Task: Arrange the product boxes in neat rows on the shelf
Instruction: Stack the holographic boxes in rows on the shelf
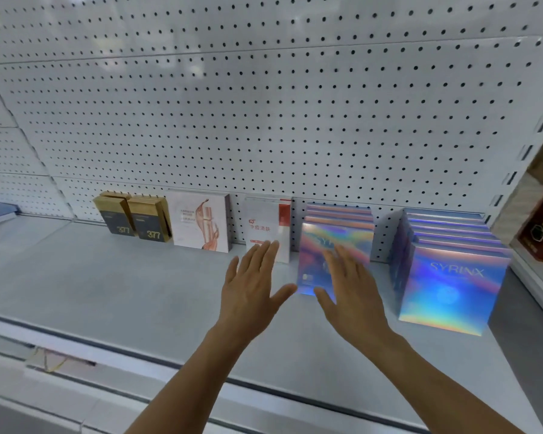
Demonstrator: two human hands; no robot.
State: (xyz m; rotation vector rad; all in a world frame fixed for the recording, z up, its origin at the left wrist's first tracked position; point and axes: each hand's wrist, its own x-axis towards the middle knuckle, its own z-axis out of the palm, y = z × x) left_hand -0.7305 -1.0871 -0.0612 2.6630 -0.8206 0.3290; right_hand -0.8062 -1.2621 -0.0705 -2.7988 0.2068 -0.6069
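I see both hands stretched out over the grey shelf [113, 286], palms facing away from me and fingers straight. My left hand [251, 283] holds nothing; its fingertips lie in front of the lower edge of the white box with red print [265, 228], though I cannot tell whether they touch it. My right hand [353, 289] is spread just as flat, with nothing gripped, in front of the first box of the middle shiny row [336, 245]; whether it presses that box I cannot tell. That row runs back to the pegboard wall [264, 104], several rainbow-foil boxes deep. To the right, apart from it, stands a second shiny row [452, 277], its front box reading SYRINX. Left of the white box, with a gap between, stands a pale box with a reddish drawing [201, 222], and beside that two gold boxes [135, 219] marked 377, side by side against the wall.
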